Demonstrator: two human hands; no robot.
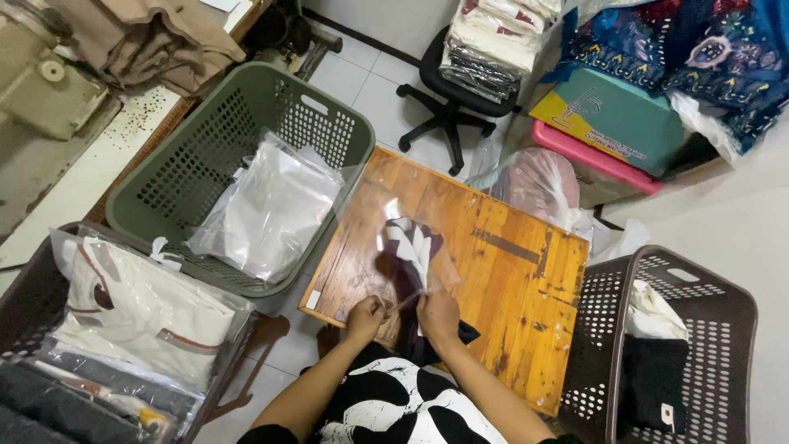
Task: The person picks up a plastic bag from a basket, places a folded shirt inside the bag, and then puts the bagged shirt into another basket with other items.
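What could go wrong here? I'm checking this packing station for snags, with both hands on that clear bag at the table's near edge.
The thin clear bag might tear where the left hand and right hand pinch its opening. The dark garment hangs over the wooden table edge, so it could slip off.

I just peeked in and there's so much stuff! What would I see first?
First, the bright orange wooden table in the middle, where the left hand and right hand pinch the near end of a clear plastic bag with a dark purple and white garment inside. Next, the big green basket to its left, holding white bagged clothes. A brown basket stands at the right.
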